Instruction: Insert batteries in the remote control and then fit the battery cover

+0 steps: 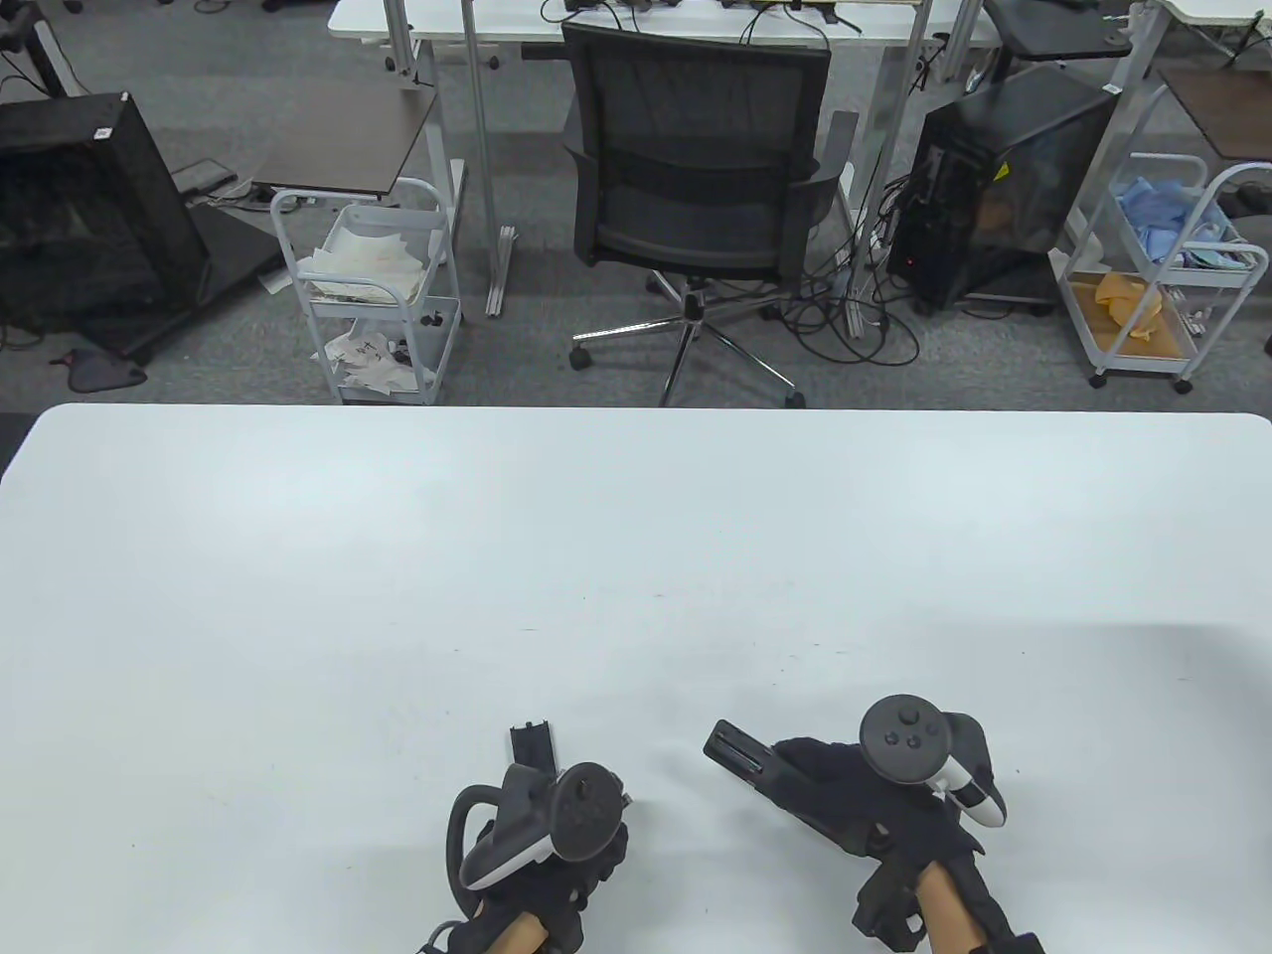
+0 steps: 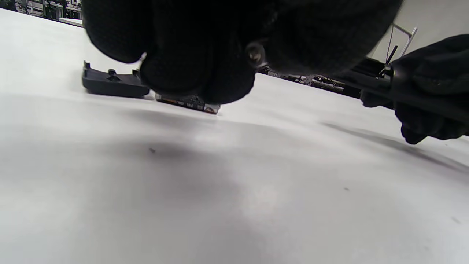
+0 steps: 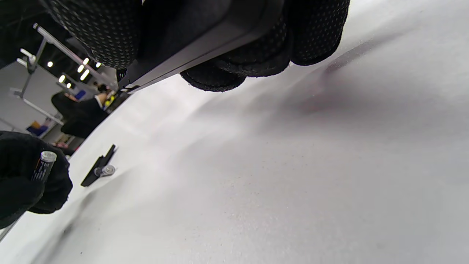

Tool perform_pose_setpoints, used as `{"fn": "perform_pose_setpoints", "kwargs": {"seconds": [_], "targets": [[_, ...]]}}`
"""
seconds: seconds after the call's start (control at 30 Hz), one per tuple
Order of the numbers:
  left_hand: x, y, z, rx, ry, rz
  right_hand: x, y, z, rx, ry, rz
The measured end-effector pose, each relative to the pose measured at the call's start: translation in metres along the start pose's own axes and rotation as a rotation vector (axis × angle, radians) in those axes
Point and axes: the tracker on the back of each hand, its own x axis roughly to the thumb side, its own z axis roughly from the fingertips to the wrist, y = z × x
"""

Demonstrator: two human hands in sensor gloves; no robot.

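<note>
My right hand (image 1: pixel 845 795) grips the black remote control (image 1: pixel 740 757) just above the table, its open battery bay facing up and its end pointing up-left. In the right wrist view my fingers (image 3: pixel 315 33) wrap around the remote (image 3: pixel 205 47). My left hand (image 1: pixel 581 845) holds a battery (image 3: pixel 44 165) in its fingertips, as the right wrist view shows. The black battery cover (image 1: pixel 532 743) lies on the table just beyond my left hand. A second battery (image 2: pixel 187 103) lies on the table beside the cover (image 2: pixel 110 82), under my left fingers (image 2: pixel 194 69).
The white table (image 1: pixel 636 556) stretches far ahead and to both sides. Beyond its far edge stand an office chair (image 1: pixel 696 199), two white carts (image 1: pixel 378 288) and desks. My two hands are about a hand's width apart near the front edge.
</note>
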Motion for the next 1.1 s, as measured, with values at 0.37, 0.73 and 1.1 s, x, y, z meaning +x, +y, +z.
{"fn": "perform_pose_setpoints", "kwargs": {"seconds": [0.37, 0.73, 1.1], "targets": [[0.000, 0.003, 0.003, 0.073, -0.083, 0.046, 0.009, 0.010, -0.002, 0.067, -0.033, -0.016], [0.013, -0.001, 0.004, 0.119, -0.166, 0.012, 0.022, 0.024, -0.004, 0.142, -0.059, -0.002], [0.023, -0.002, 0.008, 0.238, -0.222, -0.035, 0.025, 0.027, -0.003, 0.160, -0.064, -0.021]]}}
